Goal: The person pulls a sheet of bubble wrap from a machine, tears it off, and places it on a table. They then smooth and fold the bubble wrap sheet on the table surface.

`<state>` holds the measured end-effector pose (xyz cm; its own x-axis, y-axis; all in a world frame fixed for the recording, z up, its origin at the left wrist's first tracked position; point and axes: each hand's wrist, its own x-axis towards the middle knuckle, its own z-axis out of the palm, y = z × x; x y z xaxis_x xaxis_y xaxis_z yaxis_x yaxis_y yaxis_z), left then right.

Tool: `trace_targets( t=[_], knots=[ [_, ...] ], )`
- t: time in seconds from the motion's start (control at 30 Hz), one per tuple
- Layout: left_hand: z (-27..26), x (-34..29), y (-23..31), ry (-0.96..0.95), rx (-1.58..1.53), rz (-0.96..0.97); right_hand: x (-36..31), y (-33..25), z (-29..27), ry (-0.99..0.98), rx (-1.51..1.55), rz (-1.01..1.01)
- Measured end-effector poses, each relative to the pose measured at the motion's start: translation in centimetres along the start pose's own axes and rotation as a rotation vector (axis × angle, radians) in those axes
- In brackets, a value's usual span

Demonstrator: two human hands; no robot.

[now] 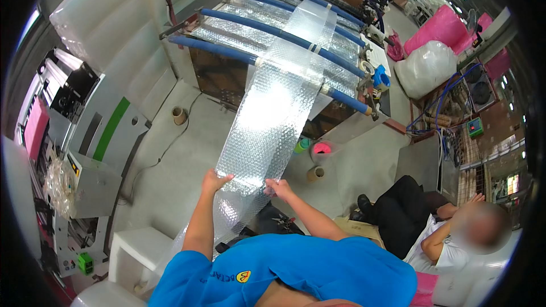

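A long strip of clear bubble wrap runs from the roller machine down toward my body. My left hand pinches its left edge, thumb lying on top. On the right edge, my right hand grips the sheet with bent fingers. Between both hands the bubble wrap is stretched fairly flat, and below them it sags toward my lap and off to the lower left. At its far end the strip passes over blue rollers on the machine frame.
A grey machine with a green stripe stands at the left. Cardboard tubes and a pink roll are on the floor. A seated person is at the right, near a white bag. A white stool stands lower left.
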<state>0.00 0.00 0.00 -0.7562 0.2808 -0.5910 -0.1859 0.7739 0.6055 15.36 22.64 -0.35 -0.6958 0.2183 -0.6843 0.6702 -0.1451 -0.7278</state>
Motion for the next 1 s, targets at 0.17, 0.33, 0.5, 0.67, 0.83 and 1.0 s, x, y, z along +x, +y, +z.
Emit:
trace_targets(
  t=[0.17, 0.33, 0.5, 0.67, 0.83, 1.0],
  knots=[
    [2.1, 1.0, -1.0, 0.091, 0.105, -0.049, 1.5, 1.7, -1.3, -0.134, -0.074, 0.015],
    [1.4, 2.8, 4.5, 0.112, 0.114, -0.093, 3.0, -3.2, -3.6, -0.053, 0.0, -0.053],
    [0.3, 5.6, 10.2, 0.164, 0.136, -0.097, 6.1, -6.6, -6.5, 0.016, -0.086, -0.114],
    [0.6, 11.1, 13.1, 0.161, 0.004, 0.004, 9.2, -10.7, -9.6, 0.084, -0.205, -0.211],
    [-0.9, 11.4, 19.5, 0.183, -0.049, 0.102, 10.0, -13.9, -11.9, 0.209, -0.031, -0.364],
    [-1.4, 12.9, 18.4, 0.024, -0.371, 0.306, 8.8, -15.8, -10.1, 0.309, 0.388, -0.429]
  ],
)
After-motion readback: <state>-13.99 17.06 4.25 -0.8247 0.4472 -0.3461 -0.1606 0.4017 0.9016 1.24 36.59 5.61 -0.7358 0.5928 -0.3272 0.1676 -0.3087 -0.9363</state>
